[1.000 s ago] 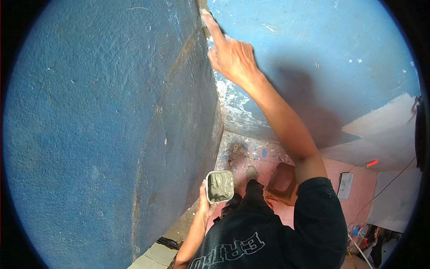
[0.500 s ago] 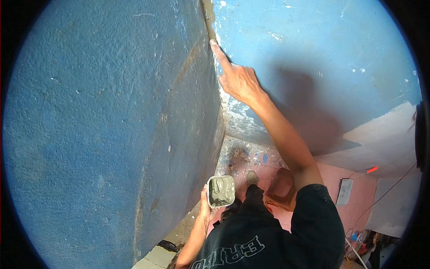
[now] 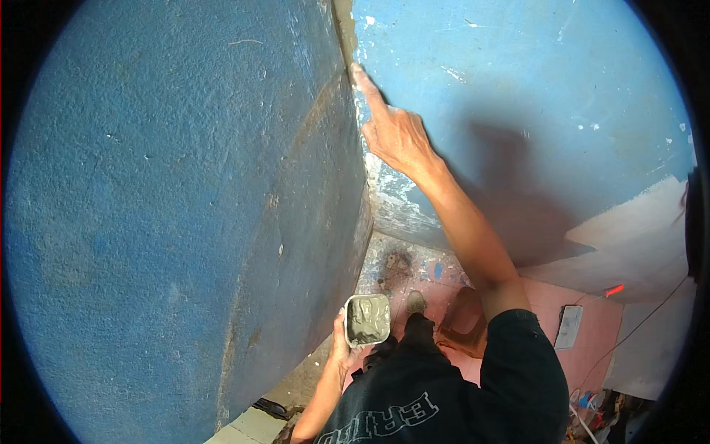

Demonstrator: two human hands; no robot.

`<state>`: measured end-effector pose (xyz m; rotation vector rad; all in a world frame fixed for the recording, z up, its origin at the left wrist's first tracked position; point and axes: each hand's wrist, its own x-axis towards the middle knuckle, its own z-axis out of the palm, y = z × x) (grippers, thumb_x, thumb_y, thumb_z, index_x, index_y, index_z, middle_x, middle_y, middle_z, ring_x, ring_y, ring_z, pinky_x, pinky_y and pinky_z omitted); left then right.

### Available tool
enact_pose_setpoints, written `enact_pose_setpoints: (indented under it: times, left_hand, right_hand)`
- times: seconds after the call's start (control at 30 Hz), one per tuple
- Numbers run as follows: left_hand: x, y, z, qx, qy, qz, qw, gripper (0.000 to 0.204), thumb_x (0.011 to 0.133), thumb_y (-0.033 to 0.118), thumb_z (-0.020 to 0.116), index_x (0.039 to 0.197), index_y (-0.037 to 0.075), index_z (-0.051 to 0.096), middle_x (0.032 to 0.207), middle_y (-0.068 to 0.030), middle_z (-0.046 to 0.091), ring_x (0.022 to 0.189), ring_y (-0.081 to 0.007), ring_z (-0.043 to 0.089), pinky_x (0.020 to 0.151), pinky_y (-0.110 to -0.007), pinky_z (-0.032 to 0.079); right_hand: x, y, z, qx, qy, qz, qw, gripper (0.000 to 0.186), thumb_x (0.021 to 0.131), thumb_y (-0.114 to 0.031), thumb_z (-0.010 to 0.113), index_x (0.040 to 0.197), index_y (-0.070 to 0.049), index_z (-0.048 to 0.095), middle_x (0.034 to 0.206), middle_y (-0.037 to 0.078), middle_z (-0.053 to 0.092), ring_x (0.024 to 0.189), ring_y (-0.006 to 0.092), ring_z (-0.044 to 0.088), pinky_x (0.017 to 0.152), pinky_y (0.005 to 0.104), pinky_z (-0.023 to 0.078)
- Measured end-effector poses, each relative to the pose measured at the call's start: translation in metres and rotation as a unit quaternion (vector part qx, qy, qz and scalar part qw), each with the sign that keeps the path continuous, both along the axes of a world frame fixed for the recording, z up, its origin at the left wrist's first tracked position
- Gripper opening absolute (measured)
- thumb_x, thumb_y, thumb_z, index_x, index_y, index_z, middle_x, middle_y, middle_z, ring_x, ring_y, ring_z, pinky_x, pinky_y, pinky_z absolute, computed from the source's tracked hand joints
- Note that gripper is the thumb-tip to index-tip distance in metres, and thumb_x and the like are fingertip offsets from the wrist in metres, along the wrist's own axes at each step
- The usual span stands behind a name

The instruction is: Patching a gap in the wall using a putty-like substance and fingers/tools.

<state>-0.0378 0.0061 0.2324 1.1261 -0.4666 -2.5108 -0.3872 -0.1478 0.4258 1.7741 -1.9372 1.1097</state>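
Note:
Where two blue walls meet, my right hand (image 3: 401, 140) reaches up with its index finger stretched out. That fingertip touches a grey-green strip of filler (image 3: 344, 29) in the corner seam. The other fingers curl loosely, and no tool shows in this hand. Low in front of my body, my left hand (image 3: 340, 344) grips the side of a small square white tub (image 3: 387, 318). Grey-green paste (image 3: 367, 320) fills much of the tub, its surface uneven and scooped. Part of the left hand's fingers is hidden by the tub.
A rough dark blue wall (image 3: 163, 200) rises on the left, a lighter blue wall (image 3: 592, 81) on the right. Below, a brown plastic stool or chair (image 3: 464, 322) stands on pink tiles near my foot. A white rectangular panel (image 3: 568, 326) and clutter (image 3: 599, 414) lie lower right.
My right fingertip has shifted very slightly along the corner seam, still touching it. The left hand and tub are almost where they were; the whole view has tilted a little.

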Motion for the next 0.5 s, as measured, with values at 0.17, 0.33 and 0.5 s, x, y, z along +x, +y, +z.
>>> enact_pose_setpoints:
  times: [0.17, 0.33, 0.5]
  left_hand:
    - [-0.001, 0.002, 0.003, 0.014, -0.021, -0.007, 1.0, 0.075, 0.096, 0.066, 0.047, 0.143, 0.009, 0.052, 0.137, -0.0149, 0.061, 0.121, -0.0309, 0.063, 0.102, -0.05, 0.052]
    - [-0.004, 0.004, 0.008, 0.004, -0.003, 0.0, 1.0, 0.075, 0.095, 0.067, 0.048, 0.143, 0.009, 0.052, 0.137, -0.0153, 0.061, 0.121, -0.0308, 0.063, 0.102, -0.05, 0.053]
    - [0.001, 0.006, -0.003, 0.013, 0.011, 0.008, 1.0, 0.075, 0.095, 0.067, 0.048, 0.143, 0.009, 0.052, 0.137, -0.0155, 0.061, 0.121, -0.0307, 0.063, 0.101, -0.05, 0.053]
  right_hand:
    - [0.0, -0.027, 0.045, -0.073, -0.006, 0.021, 0.997, 0.09, 0.084, -0.004, 0.055, 0.163, -0.014, 0.013, 0.054, 0.016, 0.057, 0.047, 0.0362, 0.06, 0.054, 0.0497, 0.053]
    - [0.002, -0.03, 0.055, 0.002, -0.003, 0.008, 1.0, 0.096, 0.085, -0.005, 0.057, 0.163, -0.012, 0.001, 0.055, 0.017, 0.058, 0.049, 0.0368, 0.061, 0.055, 0.0499, 0.053]
    - [0.002, -0.027, 0.03, 0.013, -0.029, 0.034, 0.999, 0.096, 0.087, -0.004, 0.057, 0.163, -0.014, -0.001, 0.056, 0.019, 0.058, 0.051, 0.0386, 0.061, 0.057, 0.051, 0.053]
